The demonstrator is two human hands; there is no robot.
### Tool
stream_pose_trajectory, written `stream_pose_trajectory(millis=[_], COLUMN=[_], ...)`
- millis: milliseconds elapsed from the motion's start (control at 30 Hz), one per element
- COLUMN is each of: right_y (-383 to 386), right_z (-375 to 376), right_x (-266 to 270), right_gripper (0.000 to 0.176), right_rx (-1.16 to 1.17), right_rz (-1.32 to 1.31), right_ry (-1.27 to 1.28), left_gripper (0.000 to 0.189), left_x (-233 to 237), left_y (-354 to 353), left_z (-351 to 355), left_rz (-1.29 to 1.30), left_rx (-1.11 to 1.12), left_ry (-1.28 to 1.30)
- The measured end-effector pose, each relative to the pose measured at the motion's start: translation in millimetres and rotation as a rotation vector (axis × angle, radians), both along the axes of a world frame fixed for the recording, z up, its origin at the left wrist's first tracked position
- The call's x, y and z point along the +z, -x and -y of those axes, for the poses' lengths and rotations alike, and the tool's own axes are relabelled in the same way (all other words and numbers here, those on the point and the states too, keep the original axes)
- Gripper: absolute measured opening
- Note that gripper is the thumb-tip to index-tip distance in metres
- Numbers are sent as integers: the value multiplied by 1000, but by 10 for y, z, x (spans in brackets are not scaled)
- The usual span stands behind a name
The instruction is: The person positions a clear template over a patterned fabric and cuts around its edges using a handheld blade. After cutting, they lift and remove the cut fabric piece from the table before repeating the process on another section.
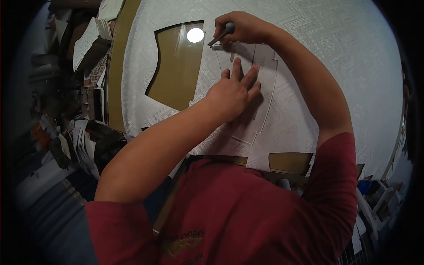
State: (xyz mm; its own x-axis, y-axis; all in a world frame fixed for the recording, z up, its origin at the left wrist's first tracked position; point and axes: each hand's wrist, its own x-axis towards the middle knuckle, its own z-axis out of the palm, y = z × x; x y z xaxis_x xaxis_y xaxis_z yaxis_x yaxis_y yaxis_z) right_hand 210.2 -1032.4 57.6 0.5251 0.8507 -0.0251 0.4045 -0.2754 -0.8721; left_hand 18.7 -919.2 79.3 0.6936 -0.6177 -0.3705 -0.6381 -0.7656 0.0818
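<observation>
White patterned fabric point(349, 66) is spread over the table. A pale pattern piece point(266, 104) lies on it, with lines drawn on its surface and a stepped edge at the lower right. My left hand point(234, 90) presses flat on this piece, its fingers spread. Above it, my right hand point(245, 27) grips a dark pen-like tool point(219, 36) with a rounded end. The tool slants down to the left, its tip right at the upper left edge of the pattern piece.
Left of the hands, a curved opening cut in the fabric bares the olive tabletop point(174, 66), with a bright round reflection there. A smaller opening is near my body. Papers point(90, 42) and cluttered shelves line the left; more items stand at lower right.
</observation>
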Motion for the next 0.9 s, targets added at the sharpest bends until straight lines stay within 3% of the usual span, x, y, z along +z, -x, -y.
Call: stream_pose_trajectory(millis=[167,233,267,333,467,600,667,767,833,900], right_y=[179,361,475,731,1457,2355,2824,3479,3839,4086], right_z=[11,115,201,458,892,1145,1060,675,329,-135], right_x=[41,32,32,43,-14,-68,-83,-35,-21,26], right_gripper=[18,17,17,16,18,20,22,22,20,19], right_rx=[-52,-311,-311,-709,-1072,-1322,-1429,-1583,-1639,-1684], right_rz=[50,112,116,103,38,14,-43,-103,-160,-183], right_ry=[19,-203,-202,-352,-476,-422,-407,-349,-364,-387], left_gripper=[88,96,102,108,113,118,99,79,74,75], left_x=[47,75,66,58,78,-76,140,-90,-373,-324], left_y=[-10,-33,-28,-17,-29,-53,-106,-112,-133,-148], left_z=[4,-12,-20,-31,-72,-143,-174,-199,-172,-182], left_rz=[-32,-41,-51,-50,-62,-55,-126,-95,-54,-85], left_rx=[-7,-5,-7,-17,-46,-63,-126,-158,-167,-190], left_ry=[-49,-66,-66,-67,-28,74,46,131,226,212])
